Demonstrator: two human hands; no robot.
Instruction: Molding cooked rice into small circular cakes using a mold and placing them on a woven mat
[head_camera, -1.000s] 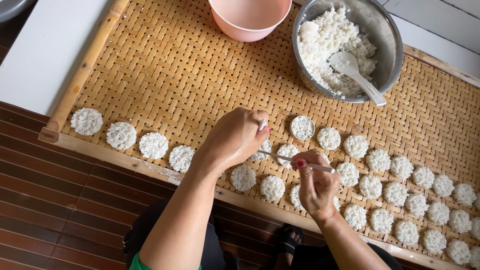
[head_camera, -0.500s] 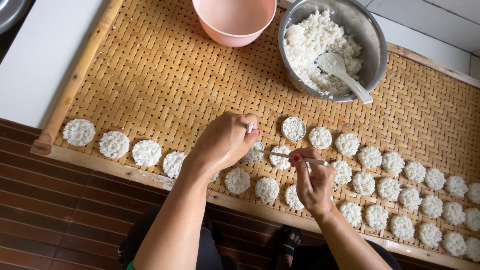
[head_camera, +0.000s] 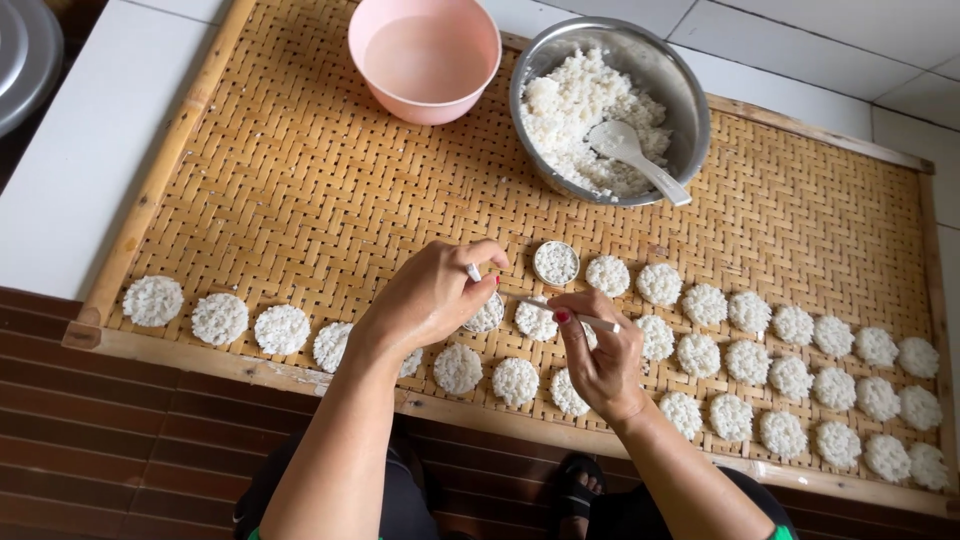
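Two rows of rice discs along the mat's near edge, basin and bowl behind.

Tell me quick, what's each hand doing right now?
Left hand: closed, fingertips pinching a small white piece; what it is cannot be told.
Right hand: closed, holding a thin white stick over the rice discs.

Woven bamboo tray under rice discs, bowls

Bare woven tray lies open behind the 2 rows of rice discs, blocked farther back by the pink bowl and steel bowl.
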